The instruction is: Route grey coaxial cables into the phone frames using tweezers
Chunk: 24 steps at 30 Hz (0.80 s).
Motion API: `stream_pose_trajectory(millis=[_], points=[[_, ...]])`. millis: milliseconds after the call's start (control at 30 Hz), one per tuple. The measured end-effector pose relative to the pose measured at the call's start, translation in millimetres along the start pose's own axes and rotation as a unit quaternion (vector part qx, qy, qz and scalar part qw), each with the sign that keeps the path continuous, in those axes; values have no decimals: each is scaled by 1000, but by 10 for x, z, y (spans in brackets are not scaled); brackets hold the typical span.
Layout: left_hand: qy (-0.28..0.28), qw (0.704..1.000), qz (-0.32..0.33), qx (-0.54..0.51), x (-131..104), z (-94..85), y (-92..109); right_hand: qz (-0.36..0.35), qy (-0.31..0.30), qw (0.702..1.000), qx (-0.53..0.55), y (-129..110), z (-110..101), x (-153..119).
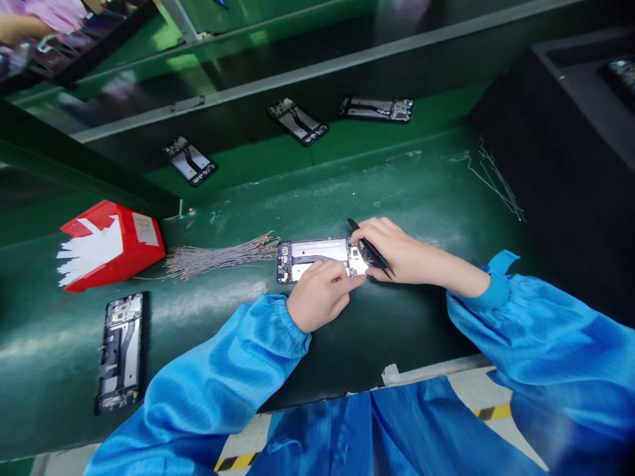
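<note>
An opened phone (317,251) lies sideways on the green bench, its metal plate, dark ribbon and circuit board showing. Over its lower edge rests my left hand (322,294), index finger stretched toward the board at the phone's right end, the other fingers curled. My right hand (391,248) holds black tweezers (374,252) slantwise at that same end, with fingertips touching the phone's edge. What lies under the fingertips is hidden. Just left of the phone is a bundle of thin grey cables (218,259) with gold-coloured ends.
A red box (141,244) holds white strips at the left. Another opened phone (120,350) lies nearer me. Several more lie along the back, one being at the back right (377,109). Loose wires (491,175) lie beside a black box (560,152). A person's arm shows top left.
</note>
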<state>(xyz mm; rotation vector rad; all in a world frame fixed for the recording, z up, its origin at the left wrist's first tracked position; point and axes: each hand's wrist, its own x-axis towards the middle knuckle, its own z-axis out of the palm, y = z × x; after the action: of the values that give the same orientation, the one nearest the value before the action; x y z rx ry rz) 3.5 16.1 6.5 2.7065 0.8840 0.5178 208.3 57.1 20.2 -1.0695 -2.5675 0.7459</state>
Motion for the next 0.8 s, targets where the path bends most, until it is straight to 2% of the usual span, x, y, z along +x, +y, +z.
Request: stream_pose_trajectory(millis=[167, 267, 500, 800], points=[[-3, 998, 19, 61, 35, -22, 29, 25, -35, 998, -49, -28, -3, 81], [-12, 996, 43, 79, 36, -64, -38, 24, -33, 998, -46, -42, -5, 65], [-14, 998, 62, -14, -56, -129, -298, 18, -23, 1000, -1, -12, -27, 12], [9, 998, 59, -5, -45, -87, -286, 41, -33, 999, -11, -18, -12, 43]])
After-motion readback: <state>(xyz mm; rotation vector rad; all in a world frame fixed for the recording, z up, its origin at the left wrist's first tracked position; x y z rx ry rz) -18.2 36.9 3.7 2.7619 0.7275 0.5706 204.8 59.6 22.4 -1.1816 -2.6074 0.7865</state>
